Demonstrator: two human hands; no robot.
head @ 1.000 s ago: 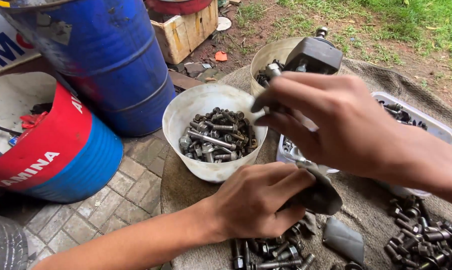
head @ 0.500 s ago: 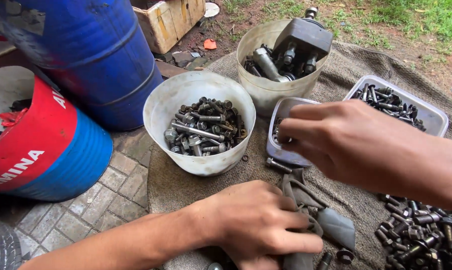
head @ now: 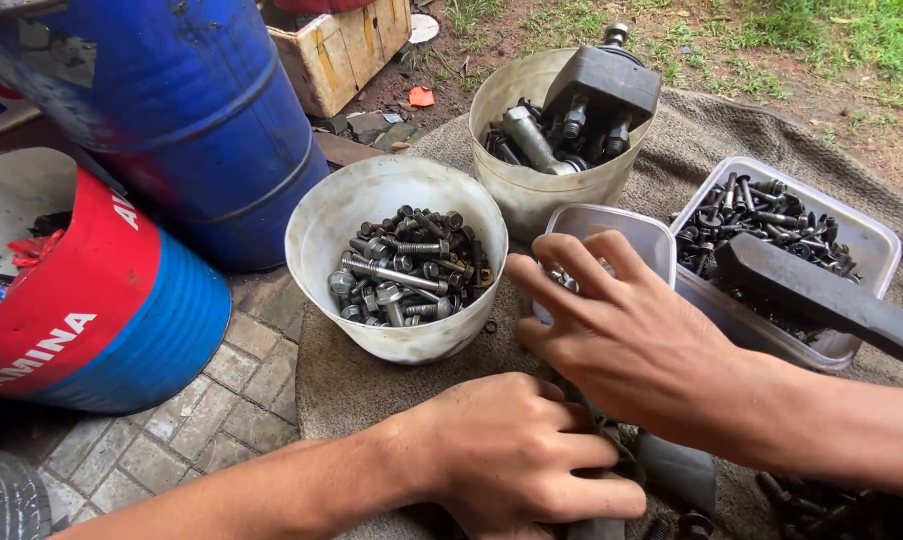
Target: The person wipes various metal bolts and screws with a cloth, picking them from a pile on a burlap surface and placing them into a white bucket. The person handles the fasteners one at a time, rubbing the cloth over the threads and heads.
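sorting of bolts is in hand: the left hand (head: 516, 460) is curled shut on a grey metal part (head: 671, 470) low on the cloth (head: 371, 385); the right hand (head: 621, 330) is spread, empty, over the small tub (head: 626, 225); a careful pick there is called for

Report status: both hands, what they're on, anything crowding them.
Left hand closed over a dark metal part on the cloth. Right hand open, fingers spread above the small clear plastic tub. Round white bowl of bolts close beside.
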